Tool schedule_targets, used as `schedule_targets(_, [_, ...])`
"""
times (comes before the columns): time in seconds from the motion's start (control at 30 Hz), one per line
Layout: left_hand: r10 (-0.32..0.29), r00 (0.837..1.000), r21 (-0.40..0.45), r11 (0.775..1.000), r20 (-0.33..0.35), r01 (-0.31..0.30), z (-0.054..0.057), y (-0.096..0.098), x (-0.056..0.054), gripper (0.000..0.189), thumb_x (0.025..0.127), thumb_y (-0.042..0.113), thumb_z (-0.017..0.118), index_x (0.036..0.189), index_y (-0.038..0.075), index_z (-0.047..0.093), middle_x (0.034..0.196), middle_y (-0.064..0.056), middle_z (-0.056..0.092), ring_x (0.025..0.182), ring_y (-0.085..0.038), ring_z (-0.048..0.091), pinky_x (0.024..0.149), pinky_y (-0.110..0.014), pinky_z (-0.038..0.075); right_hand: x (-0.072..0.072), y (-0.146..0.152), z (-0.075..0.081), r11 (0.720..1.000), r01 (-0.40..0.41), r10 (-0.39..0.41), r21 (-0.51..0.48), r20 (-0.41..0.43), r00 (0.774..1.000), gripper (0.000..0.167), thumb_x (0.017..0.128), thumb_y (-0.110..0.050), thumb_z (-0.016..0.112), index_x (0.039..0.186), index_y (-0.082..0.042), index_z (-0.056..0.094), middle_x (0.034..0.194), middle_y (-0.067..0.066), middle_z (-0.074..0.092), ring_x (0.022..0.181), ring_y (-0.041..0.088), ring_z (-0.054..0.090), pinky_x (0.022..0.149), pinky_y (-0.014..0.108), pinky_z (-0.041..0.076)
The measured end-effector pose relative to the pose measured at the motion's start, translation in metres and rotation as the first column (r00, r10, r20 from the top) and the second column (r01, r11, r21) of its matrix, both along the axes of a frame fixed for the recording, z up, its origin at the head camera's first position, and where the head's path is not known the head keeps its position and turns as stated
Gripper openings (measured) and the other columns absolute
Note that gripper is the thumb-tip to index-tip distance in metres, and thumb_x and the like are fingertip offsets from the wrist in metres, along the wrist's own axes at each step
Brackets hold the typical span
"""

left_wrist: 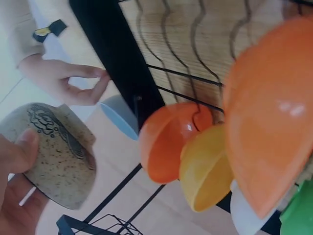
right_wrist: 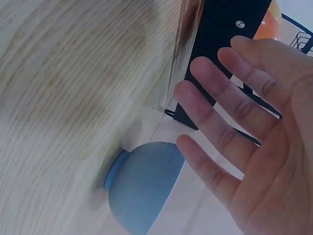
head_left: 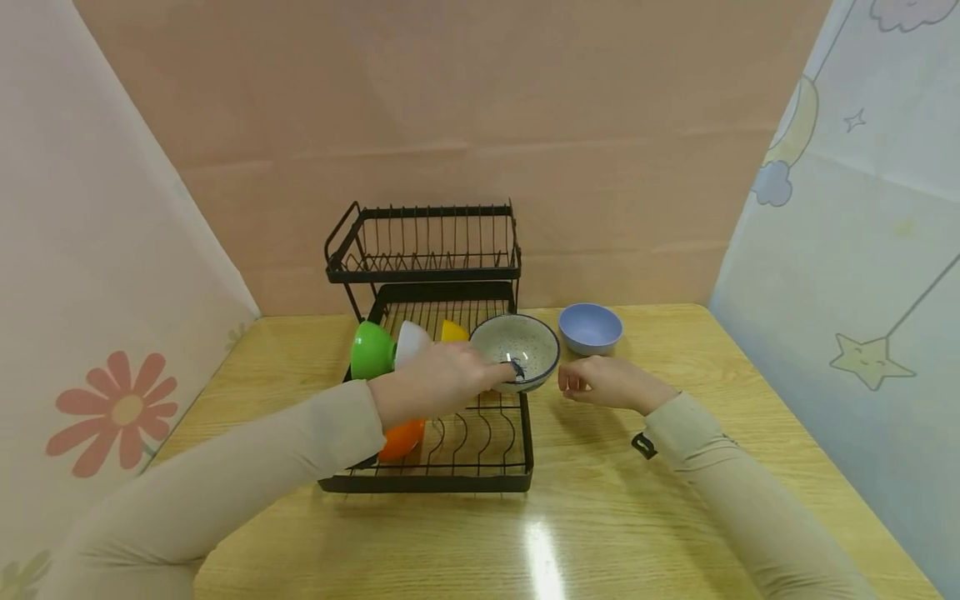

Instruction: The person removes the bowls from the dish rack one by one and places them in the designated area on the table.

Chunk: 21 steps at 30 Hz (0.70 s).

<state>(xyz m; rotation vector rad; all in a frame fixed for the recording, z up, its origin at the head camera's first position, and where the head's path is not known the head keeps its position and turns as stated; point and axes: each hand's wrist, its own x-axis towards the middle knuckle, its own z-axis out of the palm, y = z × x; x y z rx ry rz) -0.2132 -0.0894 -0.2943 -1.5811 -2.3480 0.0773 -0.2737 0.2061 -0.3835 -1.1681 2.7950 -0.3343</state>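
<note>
My left hand (head_left: 438,379) pinches the rim of a speckled bowl (head_left: 521,337) above the right side of the black dish rack (head_left: 480,482). In the left wrist view, the speckled bowl (left_wrist: 61,156) shows a dark wave pattern on its outside, with the thumb on its wall. My right hand (head_left: 611,383) hovers right of the rack with nothing in it. Its fingers are loosely bent and spread in the right wrist view. The nearest thing to it is a blue bowl (head_left: 590,329), which stands upright on the table behind the hand.
On the rack's lower tier stand tilted bowls: green (head_left: 372,350), white (head_left: 411,340), yellow (head_left: 453,331) and orange (head_left: 402,440). A second orange bowl (left_wrist: 166,142) shows in the left wrist view. The upper tier (head_left: 423,273) rises at the back. A plain wall (head_left: 480,125) stands behind.
</note>
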Motion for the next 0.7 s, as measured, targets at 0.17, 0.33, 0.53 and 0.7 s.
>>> schedule_targets(0.17, [-0.107,0.989,-0.018,0.994,-0.102,0.105,-0.008,-0.001,-0.005,0.018,0.088,0.006,0.068,0.102,0.016,0.063,0.084,0.009,0.073,0.072,-0.005,0.065,0.072,-0.02,0.052,0.0,-0.001,-0.001,1.0,0.015,-0.015,-0.005,0.012,1.0,0.006,0.093,-0.021,0.064,0.094,-0.015,0.065,0.082,-0.01,0.064,0.075,0.003,0.058,0.067,0.027,0.05])
schedule_targets(0.33, [-0.127,0.988,-0.039,0.992,-0.085,0.124,-0.011,-0.002,-0.007,0.011,0.089,0.008,0.068,0.095,0.015,0.064,0.081,0.008,0.073,0.072,-0.007,0.066,0.069,-0.02,0.053,0.001,-0.003,0.0,1.0,0.018,-0.018,-0.001,0.015,1.0,0.007,0.093,-0.021,0.064,0.094,-0.014,0.066,0.083,-0.01,0.065,0.076,0.004,0.06,0.068,0.027,0.051])
schedule_targets(0.53, [-0.134,0.989,-0.063,0.989,-0.064,0.13,-0.014,-0.003,-0.009,0.015,0.089,0.008,0.068,0.102,0.015,0.064,0.094,0.007,0.075,0.083,-0.007,0.069,0.08,-0.022,0.054,0.001,-0.006,0.001,1.0,0.019,-0.019,-0.001,0.028,0.999,0.005,0.093,-0.019,0.065,0.095,-0.014,0.066,0.085,-0.008,0.066,0.077,0.005,0.061,0.069,0.027,0.052])
schedule_targets(0.7, [-0.136,0.99,-0.027,0.99,-0.031,0.135,-0.017,-0.003,-0.012,0.016,0.089,0.009,0.069,0.103,0.016,0.067,0.096,0.006,0.075,0.084,-0.007,0.07,0.08,-0.021,0.054,-0.001,-0.006,0.001,1.0,0.017,-0.017,-0.005,0.039,0.999,0.005,0.093,-0.019,0.065,0.095,-0.014,0.066,0.085,-0.008,0.066,0.076,0.004,0.061,0.068,0.026,0.052])
